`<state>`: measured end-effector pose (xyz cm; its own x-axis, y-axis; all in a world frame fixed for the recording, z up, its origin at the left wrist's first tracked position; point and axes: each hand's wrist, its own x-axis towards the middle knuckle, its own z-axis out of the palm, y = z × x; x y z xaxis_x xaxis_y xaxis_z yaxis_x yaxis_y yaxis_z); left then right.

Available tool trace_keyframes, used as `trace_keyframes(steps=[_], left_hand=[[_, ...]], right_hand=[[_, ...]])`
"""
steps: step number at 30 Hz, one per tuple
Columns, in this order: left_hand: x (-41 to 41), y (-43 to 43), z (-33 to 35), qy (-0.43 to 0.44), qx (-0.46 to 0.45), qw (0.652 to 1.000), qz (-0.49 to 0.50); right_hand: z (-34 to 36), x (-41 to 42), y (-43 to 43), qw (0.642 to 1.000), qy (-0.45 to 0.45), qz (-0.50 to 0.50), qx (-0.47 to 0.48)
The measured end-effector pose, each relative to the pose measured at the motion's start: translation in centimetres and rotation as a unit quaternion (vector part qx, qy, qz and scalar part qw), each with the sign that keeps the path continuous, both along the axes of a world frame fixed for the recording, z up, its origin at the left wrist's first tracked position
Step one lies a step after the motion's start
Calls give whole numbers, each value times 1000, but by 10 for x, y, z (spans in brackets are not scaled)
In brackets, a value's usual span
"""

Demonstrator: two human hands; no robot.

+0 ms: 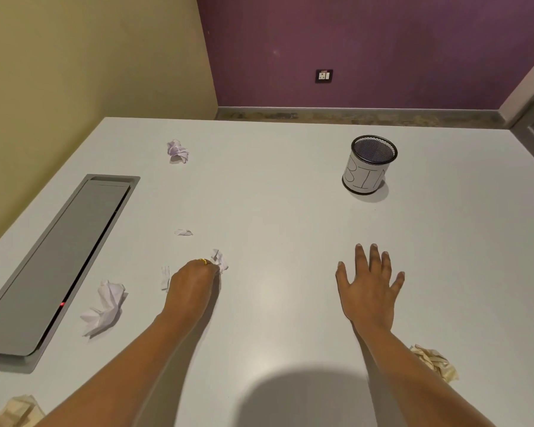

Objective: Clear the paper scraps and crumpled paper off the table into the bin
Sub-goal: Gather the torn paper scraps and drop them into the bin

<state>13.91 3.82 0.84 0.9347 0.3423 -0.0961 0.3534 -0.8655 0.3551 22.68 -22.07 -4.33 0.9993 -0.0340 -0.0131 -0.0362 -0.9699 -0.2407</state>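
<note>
White table (275,186), mesh bin (369,164) upright at far R. Crumpled ball (105,306) sits near L side. R hand (369,285) spread flat over tabletop. L hand (195,278) curled, pinching small scrap (221,261), centre-left.

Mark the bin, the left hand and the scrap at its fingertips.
bin (364,177): head view, on its white paper wrap.
left hand (191,280): head view, on the back of the hand.
scrap (222,261): head view, on the white paper that shows clear of the hand.
</note>
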Motion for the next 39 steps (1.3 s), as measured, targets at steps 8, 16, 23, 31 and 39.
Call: trace_keyframes(steps=[8, 16, 23, 31, 39], left_hand=[[10, 3, 11, -57, -13, 997, 49], [88, -21, 62, -170, -157, 971, 56], [198, -95, 90, -169, -274, 947, -22], [283, -153, 107, -126, -268, 955, -33], [320, -173, 96, -101, -266, 959, -6]], right_hand=[[0, 0, 0, 1000, -3, 1, -8], [1, -1, 0, 1000, -9, 0, -20], [-2, -1, 0, 1000, -19, 1, -23], [-6, 1, -1, 1000, -17, -6, -8], [-4, 2, -2, 1000, -6, -1, 0]])
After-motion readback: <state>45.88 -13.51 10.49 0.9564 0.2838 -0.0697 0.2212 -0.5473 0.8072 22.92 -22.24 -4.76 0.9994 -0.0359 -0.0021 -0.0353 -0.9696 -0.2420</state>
